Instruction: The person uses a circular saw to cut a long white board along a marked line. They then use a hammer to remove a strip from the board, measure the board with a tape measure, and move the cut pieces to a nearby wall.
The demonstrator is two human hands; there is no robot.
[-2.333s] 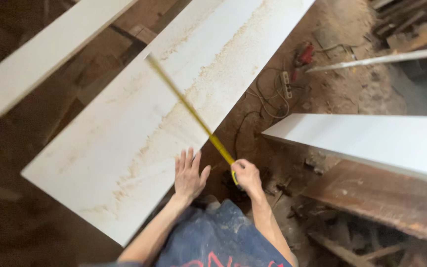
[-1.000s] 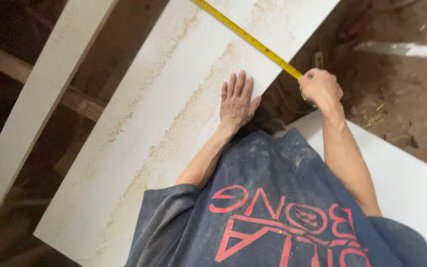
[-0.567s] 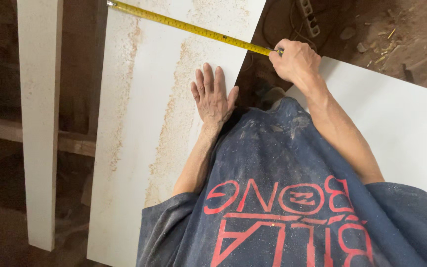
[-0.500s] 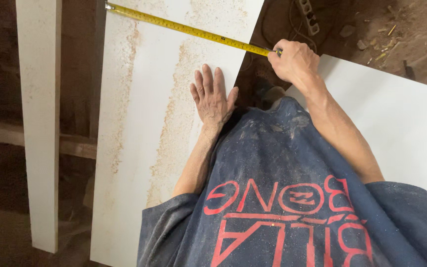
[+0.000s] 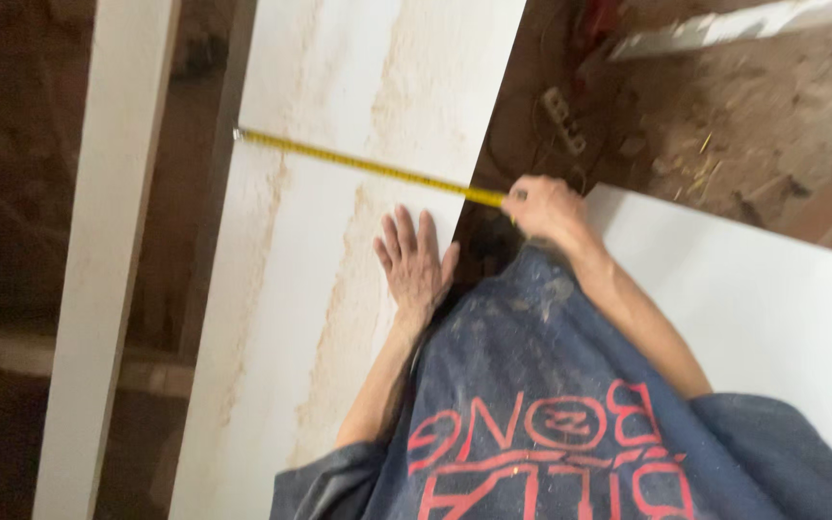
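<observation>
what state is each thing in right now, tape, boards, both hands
tape measure: pulled out across the wide board, its hook at the far edge
wide white board: lying flat, streaked with sawdust
left hand: open, palm pressed flat on the wide board
right hand: closed around the tape's near end, past the board's near edge
narrow white board: lying alongside, untouched
white panel: lying flat on the right, untouched

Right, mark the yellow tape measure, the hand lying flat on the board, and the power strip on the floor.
yellow tape measure [image 5: 358,166]: head view, middle of the stretched blade.
left hand [image 5: 416,265]: head view, back of the hand.
power strip [image 5: 566,121]: head view, middle of its pale body.
</observation>
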